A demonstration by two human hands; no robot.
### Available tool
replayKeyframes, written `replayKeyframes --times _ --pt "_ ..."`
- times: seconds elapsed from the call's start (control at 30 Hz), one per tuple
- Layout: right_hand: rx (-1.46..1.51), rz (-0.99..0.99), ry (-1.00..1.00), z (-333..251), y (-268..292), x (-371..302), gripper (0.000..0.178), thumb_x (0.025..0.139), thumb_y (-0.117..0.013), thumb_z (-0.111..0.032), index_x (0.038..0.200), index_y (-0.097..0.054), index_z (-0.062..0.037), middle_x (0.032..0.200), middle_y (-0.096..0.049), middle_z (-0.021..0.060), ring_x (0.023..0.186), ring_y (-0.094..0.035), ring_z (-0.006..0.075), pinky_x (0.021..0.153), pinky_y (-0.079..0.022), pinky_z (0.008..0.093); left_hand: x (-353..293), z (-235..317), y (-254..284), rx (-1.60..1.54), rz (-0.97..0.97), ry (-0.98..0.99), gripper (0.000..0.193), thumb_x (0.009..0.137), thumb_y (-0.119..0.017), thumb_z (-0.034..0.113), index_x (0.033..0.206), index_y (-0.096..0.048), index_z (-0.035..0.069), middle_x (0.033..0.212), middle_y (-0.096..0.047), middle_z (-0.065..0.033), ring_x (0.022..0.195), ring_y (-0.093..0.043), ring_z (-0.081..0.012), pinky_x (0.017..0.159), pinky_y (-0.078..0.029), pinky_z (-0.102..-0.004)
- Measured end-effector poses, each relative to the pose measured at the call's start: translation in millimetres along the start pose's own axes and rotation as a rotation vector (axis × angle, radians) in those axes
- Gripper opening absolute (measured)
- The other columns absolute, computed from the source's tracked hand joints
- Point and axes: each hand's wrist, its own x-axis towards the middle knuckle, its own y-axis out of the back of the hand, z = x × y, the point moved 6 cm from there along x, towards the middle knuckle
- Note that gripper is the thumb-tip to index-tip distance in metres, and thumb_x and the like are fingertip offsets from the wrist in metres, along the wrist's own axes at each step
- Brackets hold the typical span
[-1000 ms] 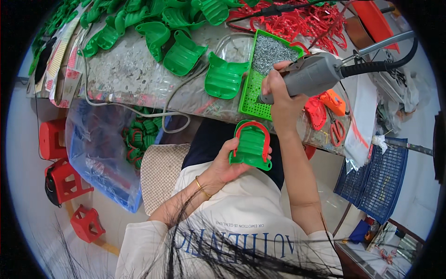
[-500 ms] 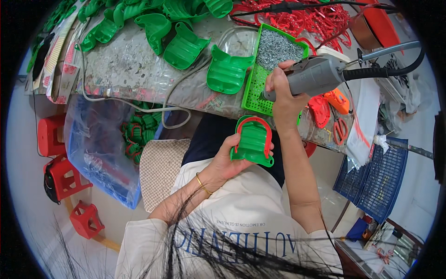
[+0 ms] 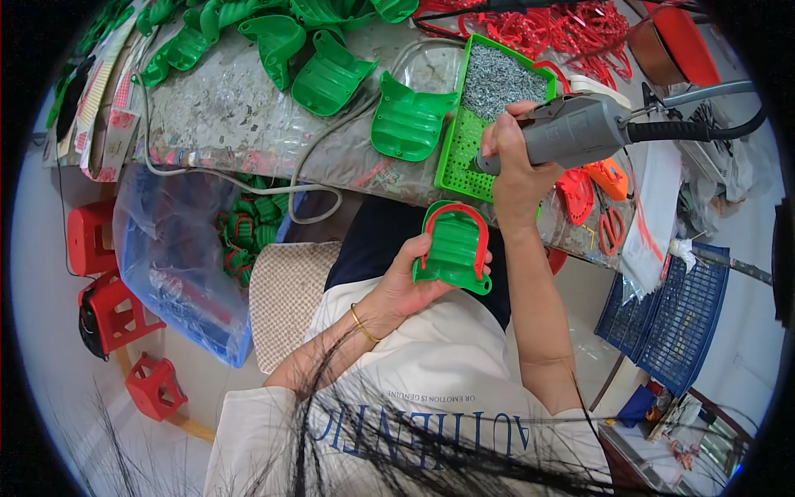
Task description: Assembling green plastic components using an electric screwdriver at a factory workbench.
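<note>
My left hand [image 3: 407,277] is closed around the edge of a curved green plastic piece [image 3: 452,243], held in front of my shirt. A red U-shaped strip [image 3: 482,228] runs along the inside of that piece. My right hand [image 3: 515,170] grips a grey electric screwdriver [image 3: 575,131] with a hose and cable at its back end. The tool's tip end is over the perforated part of a green basket tray [image 3: 442,170]. Small silvery screws [image 3: 499,81] fill the tray's far part. Another curved green piece [image 3: 407,123] lies on the table left of the tray.
More green pieces [image 3: 331,74] lie across the worn table [image 3: 224,108]. Red strips [image 3: 571,37] are heaped at the back. Red-handled scissors [image 3: 611,232] rest at the right. A blue bin [image 3: 240,344] with plastic lining stands below left, beside red stools [image 3: 156,388]. A grey cable [image 3: 319,157] crosses the table edge.
My right hand and the screwdriver have shifted slightly to the right. My left hand keeps hold of the green piece, almost unmoved. The view has shifted a little.
</note>
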Motion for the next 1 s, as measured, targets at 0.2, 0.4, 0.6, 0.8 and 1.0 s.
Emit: replayKeyframes --times 0.2,0.4,0.6,0.8,1.0 --pt "0.003 -0.021 0.008 1.5 -0.1 0.6 0.013 0.085 -0.056 0.003 0.097 -0.051 0.002 0.065 -0.049 0.0035 0.053 -0.048 0.0118 0.051 -0.041 0.0264 0.3 0.2 0.5 -0.007 0.021 -0.01 0.07 0.083 -0.061 0.044 0.132 -0.042 -0.002 0.123 -0.054 -0.0243 0.114 -0.054 -0.0353 0.103 -0.04 -0.0466" --pt "-0.012 -0.045 0.027 1.1 -1.1 0.0 0.013 0.085 -0.056 0.004 0.097 -0.051 0.0023 0.066 -0.05 0.0037 0.053 -0.049 0.0126 0.051 -0.042 0.0264 1.0 1.0 1.3 -0.001 0.018 -0.013 0.07 0.083 -0.061 0.044 0.132 -0.041 -0.002 0.123 -0.054 -0.0254 0.115 -0.053 -0.0354 0.102 -0.04 -0.0473" --pt "-0.009 -0.044 0.024 -0.5 -2.7 0.4 0.013 0.085 -0.057 0.003 0.097 -0.052 0.0024 0.066 -0.05 0.0035 0.053 -0.049 0.0127 0.051 -0.042 0.0264 2.0 1.7 5.4 0.007 0.059 -0.018 0.074 0.081 -0.059 0.047 0.134 -0.039 -0.001 0.122 -0.052 -0.0263 0.112 -0.054 -0.0358 0.1 -0.043 -0.0461" --pt "-0.011 -0.041 0.014 1.9 -1.8 -0.2 0.013 0.085 -0.057 0.003 0.097 -0.052 0.002 0.065 -0.049 0.003 0.053 -0.049 0.0123 0.051 -0.041 0.0262 2.5 2.5 4.4 -0.054 0.035 -0.026 0.07 0.082 -0.061 0.043 0.132 -0.041 -0.003 0.124 -0.052 -0.0266 0.116 -0.052 -0.0365 0.103 -0.039 -0.048" --pt "0.008 -0.028 0.025 1.6 -2.2 0.3 0.013 0.085 -0.057 0.004 0.097 -0.052 0.0025 0.064 -0.049 0.0031 0.052 -0.048 0.0119 0.051 -0.041 0.0262 3.3 2.2 6.2 -0.077 0.022 -0.025 0.069 0.083 -0.06 0.043 0.131 -0.041 -0.003 0.123 -0.053 -0.026 0.115 -0.053 -0.0363 0.103 -0.039 -0.0484"
